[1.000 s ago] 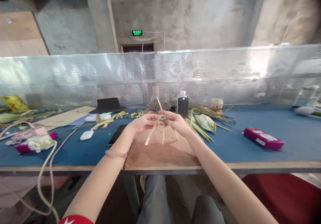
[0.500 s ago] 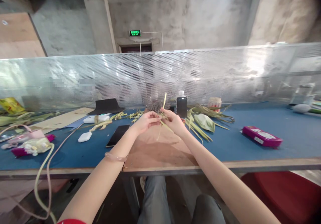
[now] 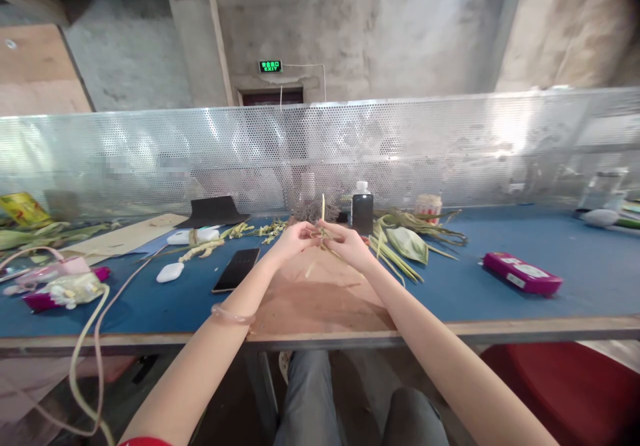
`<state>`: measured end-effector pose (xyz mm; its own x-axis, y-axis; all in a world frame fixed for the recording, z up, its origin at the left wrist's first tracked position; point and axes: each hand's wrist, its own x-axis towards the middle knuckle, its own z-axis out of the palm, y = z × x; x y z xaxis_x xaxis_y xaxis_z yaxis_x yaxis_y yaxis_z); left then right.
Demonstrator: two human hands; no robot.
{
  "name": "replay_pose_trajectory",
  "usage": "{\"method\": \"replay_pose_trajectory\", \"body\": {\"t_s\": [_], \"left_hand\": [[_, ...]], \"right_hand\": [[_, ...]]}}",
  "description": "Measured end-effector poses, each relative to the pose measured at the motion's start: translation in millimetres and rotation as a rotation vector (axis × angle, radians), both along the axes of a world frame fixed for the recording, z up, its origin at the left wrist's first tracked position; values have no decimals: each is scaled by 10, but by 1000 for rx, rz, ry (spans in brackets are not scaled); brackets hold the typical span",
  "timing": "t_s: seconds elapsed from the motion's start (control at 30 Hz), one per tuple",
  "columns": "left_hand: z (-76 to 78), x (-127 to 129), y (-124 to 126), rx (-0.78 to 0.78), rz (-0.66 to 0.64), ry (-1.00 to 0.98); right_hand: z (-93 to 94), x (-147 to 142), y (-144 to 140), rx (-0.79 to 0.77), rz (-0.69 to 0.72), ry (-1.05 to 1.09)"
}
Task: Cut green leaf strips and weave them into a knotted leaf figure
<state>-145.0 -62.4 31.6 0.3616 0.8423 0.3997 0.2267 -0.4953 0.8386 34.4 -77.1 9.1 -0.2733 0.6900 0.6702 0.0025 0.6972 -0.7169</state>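
Pale yellow-green leaf strips (image 3: 323,238) sit pinched between our two hands above the brown board (image 3: 320,299) at the middle of the blue table (image 3: 500,286). In the head view, the only one we have, our left hand (image 3: 295,241) and right hand (image 3: 347,245) meet almost fingertip to fingertip, both closed on the strips: the left fingers (image 3: 306,231) curl in from one side, the right fingers (image 3: 334,231) from the other. One strip end stands straight up between the hands, and other ends trail down and forward toward the board, just below the right palm. The crossing point itself is hidden behind the fingertips, so we cannot tell how the strips interlace there.

To do this fold well, we judge that we should keep the pinch close to the crossing, hold even tension on each end, and turn one strip at a time so the thin leaf creases flat without splitting.

Around the work, a phone (image 3: 237,269) lies just left of the board, a white case (image 3: 171,273) further left, and a dark bottle (image 3: 363,211) stands behind our hands. More green leaves (image 3: 407,243) lie to the right, and a pink box (image 3: 523,274) rests well apart near the right side.
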Motion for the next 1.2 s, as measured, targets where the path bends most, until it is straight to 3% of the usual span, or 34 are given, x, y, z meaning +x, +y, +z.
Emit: {"method": "replay_pose_trajectory", "body": {"t_s": [0.23, 0.57, 0.9, 1.2], "left_hand": [[42, 17, -58, -21, 10, 27], [-6, 92, -53, -170, -64, -184], [34, 137, -114, -242, -144, -337], [14, 215, -166, -247, -214, -397]], "right_hand": [[-53, -4, 77, 103, 109, -94], [10, -37, -33, 198, -33, -118], [-12, -29, 17, -30, 76, 0], [77, 12, -56, -210, 187, 199]]}}
